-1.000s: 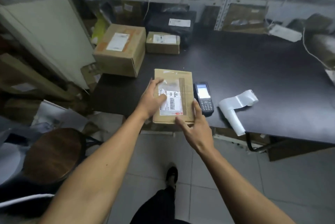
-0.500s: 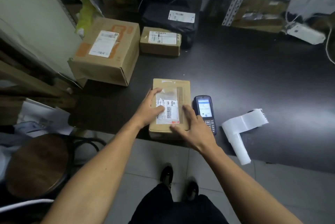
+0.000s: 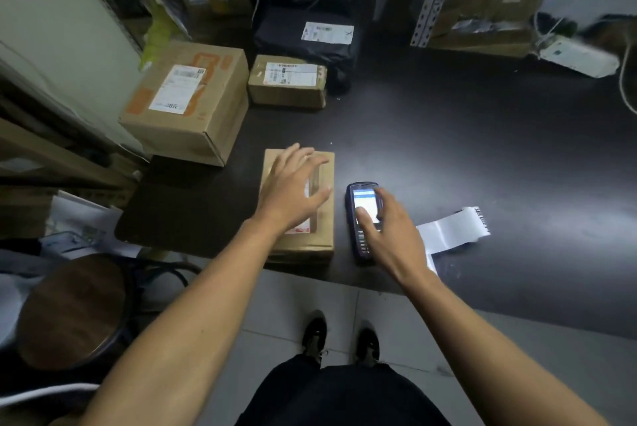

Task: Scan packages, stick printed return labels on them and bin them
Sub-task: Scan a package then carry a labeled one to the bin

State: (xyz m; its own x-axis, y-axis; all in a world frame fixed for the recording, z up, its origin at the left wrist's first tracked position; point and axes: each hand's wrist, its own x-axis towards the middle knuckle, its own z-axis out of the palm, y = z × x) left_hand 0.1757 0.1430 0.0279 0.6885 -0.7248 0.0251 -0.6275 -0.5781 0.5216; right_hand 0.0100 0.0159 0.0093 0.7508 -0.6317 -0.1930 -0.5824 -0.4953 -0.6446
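Presently on the dark table (image 3: 448, 150), largest first: big box (image 3: 188, 103), far left, label up, presumably waiting its turn. Black bag (image 3: 310, 43) at the far edge, labelled. Small box (image 3: 287, 83) just in front of the bag. Near edge: the package (image 3: 322, 219) in hand, flat, label facing up for reading. Left hand (image 3: 293, 191) lies on it, fingers spread and straight, likely steadying it. Scanner (image 3: 362, 219) just right of the package, screen lit. Right hand (image 3: 386, 229) over it, fingers curling round its body, apparently picking it up. Label strip (image 3: 451, 229) further right, within reach for sticking.
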